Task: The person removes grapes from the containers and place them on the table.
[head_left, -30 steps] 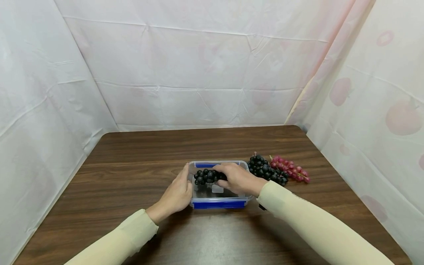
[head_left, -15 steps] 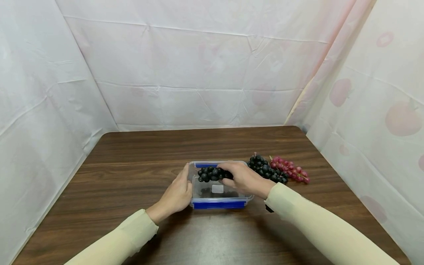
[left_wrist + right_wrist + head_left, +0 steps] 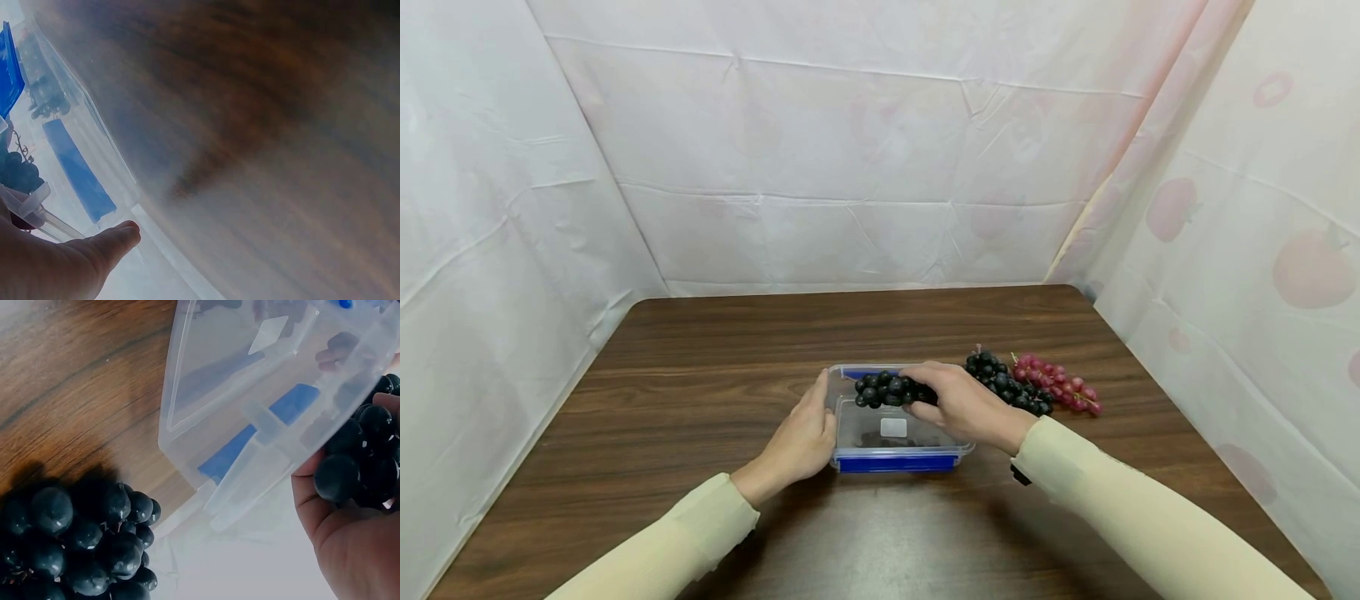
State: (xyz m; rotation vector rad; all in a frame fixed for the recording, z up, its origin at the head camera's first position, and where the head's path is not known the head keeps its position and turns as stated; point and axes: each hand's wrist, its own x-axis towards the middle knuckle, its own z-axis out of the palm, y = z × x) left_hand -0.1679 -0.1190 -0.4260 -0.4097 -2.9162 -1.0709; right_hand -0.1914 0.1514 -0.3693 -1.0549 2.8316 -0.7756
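A clear plastic container [image 3: 853, 432] with blue side clips sits on the table. Over its far half, my right hand [image 3: 962, 404] grips a bunch of black grapes [image 3: 880, 389] by its right end. The right wrist view has those grapes between thumb and fingers, beside the container's wall [image 3: 181, 394]. Against the container's left side lies my left hand [image 3: 801, 433], fingers straight along the wall. In the left wrist view its thumb [image 3: 106, 247] touches the clear plastic. A dark reflection of the bunch shows on the container's floor, near a white label [image 3: 892, 427].
Right of the container lies another bunch of black grapes [image 3: 1000, 385], with a bunch of red grapes [image 3: 1054, 382] beside it. The brown wooden table [image 3: 745, 333] is bordered at the back and sides by pale hanging sheets [image 3: 850, 150].
My right hand has drawn slightly right and upward with the black grapes, and more of the container's floor and label shows. My left hand has stayed in place.
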